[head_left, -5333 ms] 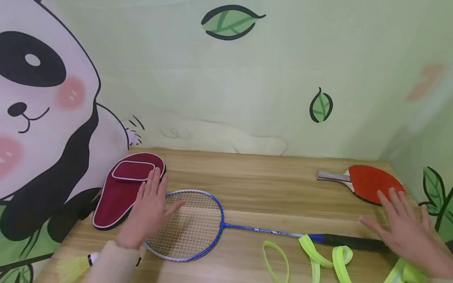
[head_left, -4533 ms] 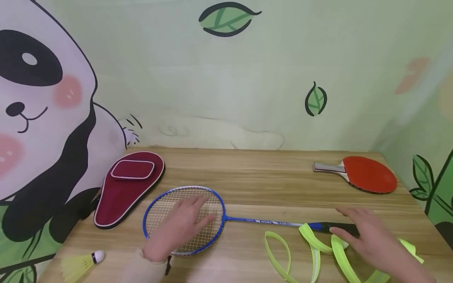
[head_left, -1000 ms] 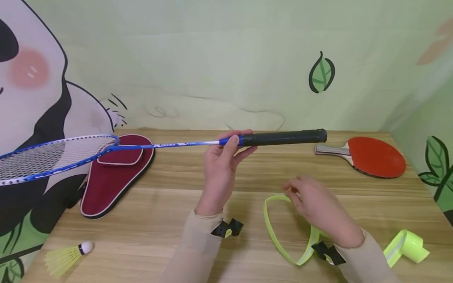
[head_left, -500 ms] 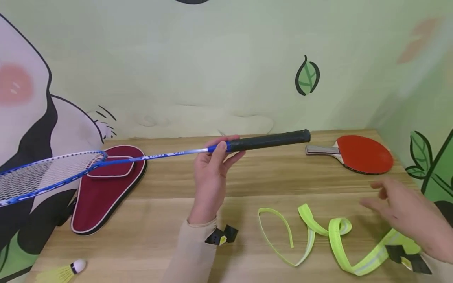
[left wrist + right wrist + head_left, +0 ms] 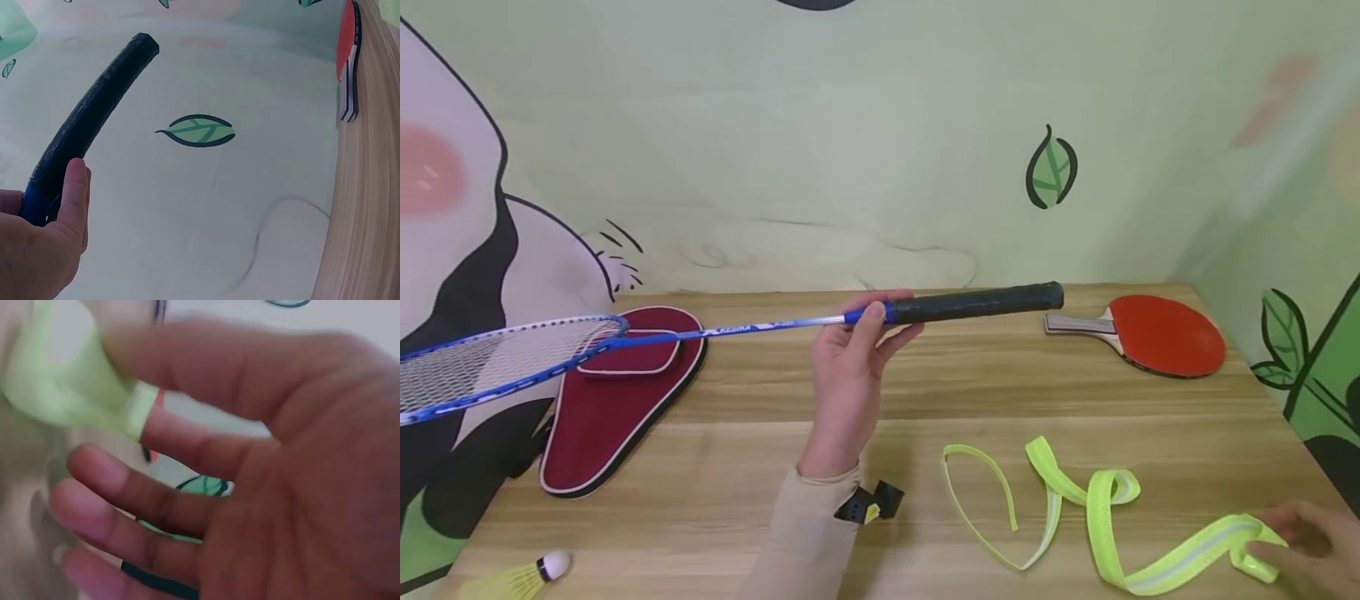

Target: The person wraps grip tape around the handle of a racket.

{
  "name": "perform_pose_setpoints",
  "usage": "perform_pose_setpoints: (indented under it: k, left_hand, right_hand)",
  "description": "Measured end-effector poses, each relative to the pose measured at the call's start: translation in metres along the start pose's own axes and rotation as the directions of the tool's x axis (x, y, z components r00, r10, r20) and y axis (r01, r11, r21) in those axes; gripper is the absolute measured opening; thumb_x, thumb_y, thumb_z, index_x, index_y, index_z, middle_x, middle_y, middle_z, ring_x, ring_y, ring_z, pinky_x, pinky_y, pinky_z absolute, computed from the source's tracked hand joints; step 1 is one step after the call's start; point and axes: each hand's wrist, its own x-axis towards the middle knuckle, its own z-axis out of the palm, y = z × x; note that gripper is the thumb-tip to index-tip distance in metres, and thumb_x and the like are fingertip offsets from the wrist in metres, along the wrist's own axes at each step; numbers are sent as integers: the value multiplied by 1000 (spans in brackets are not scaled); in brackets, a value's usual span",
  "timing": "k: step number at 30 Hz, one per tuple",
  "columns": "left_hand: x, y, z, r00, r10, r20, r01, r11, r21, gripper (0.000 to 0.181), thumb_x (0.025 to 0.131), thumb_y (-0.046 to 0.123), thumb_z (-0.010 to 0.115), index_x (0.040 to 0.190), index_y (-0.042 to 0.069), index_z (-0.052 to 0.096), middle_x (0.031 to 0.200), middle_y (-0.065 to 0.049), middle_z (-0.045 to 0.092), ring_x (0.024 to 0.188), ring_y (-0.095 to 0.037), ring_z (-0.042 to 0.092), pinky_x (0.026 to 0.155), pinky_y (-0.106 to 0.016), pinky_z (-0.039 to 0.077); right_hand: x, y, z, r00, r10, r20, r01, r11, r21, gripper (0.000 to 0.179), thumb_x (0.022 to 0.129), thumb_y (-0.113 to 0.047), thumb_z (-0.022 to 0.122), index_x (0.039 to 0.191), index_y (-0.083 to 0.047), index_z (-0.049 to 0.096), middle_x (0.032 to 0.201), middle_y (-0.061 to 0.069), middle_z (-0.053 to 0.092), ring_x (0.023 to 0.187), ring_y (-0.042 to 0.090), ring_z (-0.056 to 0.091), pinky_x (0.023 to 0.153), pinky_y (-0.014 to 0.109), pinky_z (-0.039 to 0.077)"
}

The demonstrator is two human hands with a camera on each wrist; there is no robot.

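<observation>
My left hand [image 5: 848, 379] holds a blue-and-white badminton racket [image 5: 977, 303] by the blue cone below its black handle, thumb on the near side. The racket is raised above the table, handle pointing right, its strung head cut off at the left edge. In the left wrist view the black handle [image 5: 94, 106] slants up from the fingers. A neon yellow-green grip tape [image 5: 1187, 554] lies in loose loops on the table. At its right end my right hand [image 5: 1318, 546] pinches the curled tip between thumb and index finger; the right wrist view shows this tape end [image 5: 56, 394] blurred.
A red table tennis bat [image 5: 1168, 335] lies at the back right. At left is a maroon bat case [image 5: 610, 408], partly behind the racket head. A yellow shuttlecock [image 5: 512, 579] lies at the front left. A printed wall [image 5: 850, 167] backs the wooden table [image 5: 737, 500].
The racket has been lifted off the table by my left hand. My right hand let go of the tape's left part, moved right and took its curled right end. The shuttlecock has not moved.
</observation>
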Motion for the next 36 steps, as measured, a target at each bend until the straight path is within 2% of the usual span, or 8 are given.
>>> perform_pose_setpoints:
  k: [5, 8, 12, 19, 27, 31, 34, 36]
  left_hand:
    - [1, -3, 5, 1000, 3, 7, -3, 1000, -6, 24, 101, 11, 53, 113, -9, 56, 115, -23, 63, 113, -38, 60, 94, -48, 52]
    - [2, -5, 8, 1000, 3, 13, -3, 1000, -15, 24, 101, 11, 54, 113, -9, 56, 115, -22, 64, 113, -38, 59, 94, -48, 52]
    - [2, -6, 10, 1000, 6, 13, -6, 1000, -17, 23, 101, 12, 54, 112, -8, 57, 115, -22, 64, 113, -37, 60, 93, -48, 53]
    - [0, -9, 15, 1000, 25, 18, -24, 1000, -16, 25, 101, 10, 53, 114, -11, 55, 115, -24, 63, 109, -33, 61, 93, -49, 53]
    - [-1, -13, 21, 999, 39, 29, -39, 999, 5, 27, 101, 11, 53, 116, -13, 54, 118, -27, 61, 109, -32, 61, 93, -48, 53]
    - [-1, -15, 23, 999, 39, 29, -39, 999, 1, 26, 101, 11, 53, 114, -11, 55, 119, -33, 58, 108, -32, 62, 92, -48, 53]
    - [-1, -17, 25, 999, 39, 26, -39, 999, -5, 24, 101, 10, 53, 113, -11, 55, 118, -30, 59, 107, -31, 62, 92, -48, 54]
    - [0, -18, 26, 999, 39, 25, -39, 999, -3, 24, 101, 10, 53, 113, -11, 55, 117, -28, 61, 107, -31, 62, 92, -48, 54]
  right_hand:
    - [8, -14, -5, 940, -149, -307, 201, 969, 145, 20, 76, 9, 75, 88, 8, 59, 79, -23, 61, 69, -19, 46, 53, 4, 39]
    - [17, -32, -14, 902, -182, -392, 297, 919, 258, 31, 77, 14, 72, 89, -11, 59, 81, -35, 56, 68, -16, 52, 53, 4, 43]
    - [26, -79, -33, 899, -198, -390, 328, 895, 303, 42, 81, 10, 72, 100, -26, 59, 83, -26, 62, 64, -5, 56, 49, 10, 45]
    - [26, -165, -51, 938, -262, -228, 307, 932, 193, 16, 96, -21, 64, 109, -14, 60, 91, -3, 54, 82, 6, 44, 59, 19, 33]
    - [38, -221, -33, 815, -505, -284, 578, 740, 343, 13, 104, -2, 38, 116, -4, 42, 82, 4, 62, 77, 11, 59, 65, 18, 47]
    - [40, -232, -31, 780, -563, -274, 626, 712, 319, 23, 106, -5, 29, 117, -2, 49, 97, 2, 66, 87, 10, 60, 72, 16, 48]
    - [40, -237, -31, 759, -553, -344, 645, 713, 275, 37, 107, -8, 26, 122, -1, 58, 117, -5, 65, 107, 7, 57, 86, 12, 46]
    - [41, -240, -31, 731, -517, -445, 668, 676, 312, 40, 107, -8, 25, 122, 4, 59, 119, -3, 66, 113, 7, 56, 93, 11, 42]
